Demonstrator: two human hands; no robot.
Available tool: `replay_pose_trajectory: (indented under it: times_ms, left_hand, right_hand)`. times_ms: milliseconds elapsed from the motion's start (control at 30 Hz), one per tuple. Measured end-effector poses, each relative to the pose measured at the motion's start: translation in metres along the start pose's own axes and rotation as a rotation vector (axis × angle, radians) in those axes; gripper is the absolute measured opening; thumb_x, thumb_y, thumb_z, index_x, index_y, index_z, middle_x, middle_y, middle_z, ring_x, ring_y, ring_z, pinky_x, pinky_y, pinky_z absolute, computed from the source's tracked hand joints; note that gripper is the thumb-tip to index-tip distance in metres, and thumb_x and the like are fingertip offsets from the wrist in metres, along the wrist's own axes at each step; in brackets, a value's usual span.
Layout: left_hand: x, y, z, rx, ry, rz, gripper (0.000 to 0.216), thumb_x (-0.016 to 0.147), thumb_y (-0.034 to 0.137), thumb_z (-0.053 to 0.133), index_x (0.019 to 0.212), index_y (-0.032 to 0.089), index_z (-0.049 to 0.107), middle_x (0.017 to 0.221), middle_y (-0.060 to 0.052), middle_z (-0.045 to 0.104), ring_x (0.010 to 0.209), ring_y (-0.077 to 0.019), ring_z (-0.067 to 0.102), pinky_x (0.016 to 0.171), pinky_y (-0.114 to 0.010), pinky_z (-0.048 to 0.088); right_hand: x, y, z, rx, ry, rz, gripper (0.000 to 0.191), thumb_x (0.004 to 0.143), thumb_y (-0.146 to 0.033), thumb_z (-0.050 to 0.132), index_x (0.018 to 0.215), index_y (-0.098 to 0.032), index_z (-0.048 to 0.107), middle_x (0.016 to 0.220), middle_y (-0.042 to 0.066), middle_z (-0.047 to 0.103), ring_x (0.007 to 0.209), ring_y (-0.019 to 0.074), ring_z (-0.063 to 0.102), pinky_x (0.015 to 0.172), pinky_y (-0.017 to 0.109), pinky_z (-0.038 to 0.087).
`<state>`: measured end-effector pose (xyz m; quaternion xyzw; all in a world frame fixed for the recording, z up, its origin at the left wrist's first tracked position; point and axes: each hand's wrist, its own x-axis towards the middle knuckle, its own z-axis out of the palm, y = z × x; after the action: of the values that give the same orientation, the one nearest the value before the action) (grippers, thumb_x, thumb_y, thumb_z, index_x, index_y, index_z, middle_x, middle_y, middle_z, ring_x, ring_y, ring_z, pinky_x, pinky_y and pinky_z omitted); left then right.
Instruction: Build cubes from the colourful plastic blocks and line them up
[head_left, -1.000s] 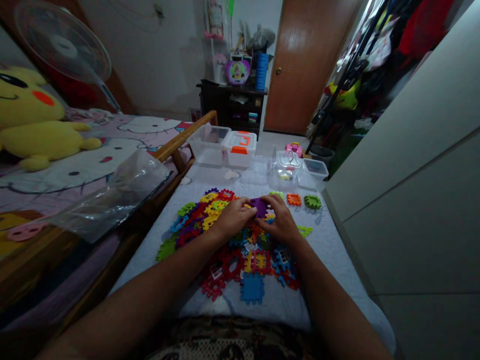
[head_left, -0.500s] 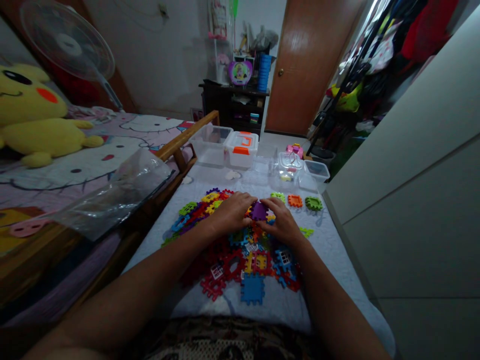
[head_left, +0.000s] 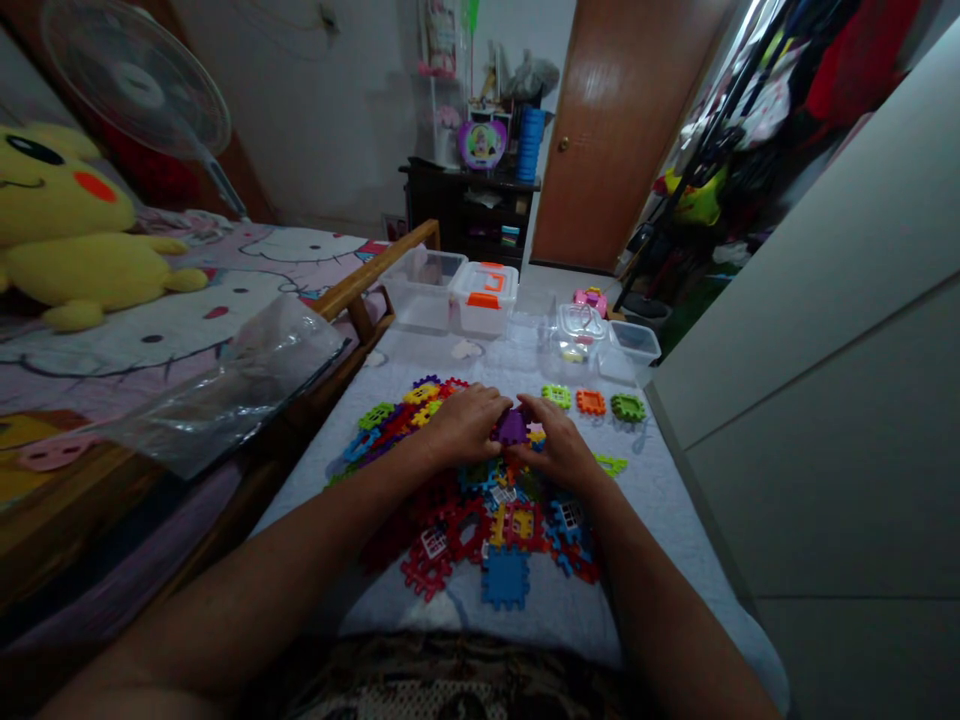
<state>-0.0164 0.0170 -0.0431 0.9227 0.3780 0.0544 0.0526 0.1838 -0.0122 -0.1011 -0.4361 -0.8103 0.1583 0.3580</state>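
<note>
Yellow plush (head_left: pixel 94 275), fan (head_left: pixel 139 85), brown door (head_left: pixel 626 150)

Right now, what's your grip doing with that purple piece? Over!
Left grip and right grip: both on the purple piece. Purple piece: showing between them. In the way: maybe the colourful pile, crowded close by.

Cloth (head_left: pixel 652 480): was pale blue-grey with white patches
Central piece (head_left: pixel 513 428): was purple
Square piece (head_left: pixel 505 578) toward the cloth's near edge: was plain blue
Frame (head_left: pixel 627 408) nearest its right edge: was green
</note>
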Motion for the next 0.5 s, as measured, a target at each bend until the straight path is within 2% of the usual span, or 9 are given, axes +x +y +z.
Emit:
replay_pose_trajectory:
  times_ms: [67, 133, 300, 400, 500]
  left_hand:
    - [0.004, -0.003, 0.0, -0.018, 0.018, -0.014, 0.041, 0.075, 0.035, 0.069, 0.111, 0.016, 0.063, 0.108, -0.011, 0.067, 0.103, -0.0272, 0.06, 0.092, -0.036, 0.046]
    - [0.013, -0.009, 0.001, -0.032, 0.032, -0.045, 0.041, 0.075, 0.032, 0.068, 0.112, 0.016, 0.063, 0.111, -0.011, 0.067, 0.105, -0.0266, 0.06, 0.092, -0.035, 0.046]
    - [0.055, -0.029, 0.01, -0.056, -0.012, -0.075, 0.041, 0.072, 0.027, 0.068, 0.111, 0.016, 0.065, 0.113, -0.01, 0.068, 0.107, -0.026, 0.061, 0.091, -0.033, 0.046]
    - [0.086, -0.036, 0.021, -0.064, -0.068, -0.069, 0.042, 0.069, 0.026, 0.069, 0.11, 0.016, 0.066, 0.112, -0.011, 0.069, 0.103, -0.0266, 0.062, 0.088, -0.033, 0.047]
    - [0.108, -0.04, 0.034, -0.04, -0.134, -0.087, 0.043, 0.068, 0.027, 0.07, 0.11, 0.017, 0.066, 0.112, -0.01, 0.068, 0.103, -0.0275, 0.062, 0.088, -0.033, 0.047]
  right_hand:
    - [-0.001, 0.001, -0.009, 0.029, 0.049, 0.019, 0.069, 0.077, -0.032, 0.074, 0.139, -0.022, 0.045, 0.118, 0.012, 0.061, 0.104, 0.0264, 0.06, 0.091, 0.046, 0.051]
    - [-0.002, 0.007, -0.022, 0.049, 0.153, 0.065, 0.065, 0.078, -0.036, 0.072, 0.137, -0.023, 0.047, 0.12, 0.012, 0.061, 0.101, 0.0254, 0.061, 0.087, 0.045, 0.053]
    - [-0.009, 0.036, -0.054, 0.033, 0.494, 0.294, 0.04, 0.084, -0.037, 0.063, 0.12, -0.021, 0.058, 0.11, 0.01, 0.065, 0.086, 0.0211, 0.062, 0.073, 0.039, 0.054]
    - [-0.014, 0.055, -0.062, 0.006, 0.624, 0.403, 0.033, 0.082, -0.037, 0.061, 0.109, -0.018, 0.062, 0.104, 0.01, 0.065, 0.081, 0.0194, 0.061, 0.068, 0.035, 0.052]
    - [-0.018, 0.068, -0.063, -0.012, 0.694, 0.465, 0.031, 0.081, -0.038, 0.06, 0.103, -0.016, 0.064, 0.098, 0.009, 0.064, 0.076, 0.0179, 0.059, 0.067, 0.033, 0.051]
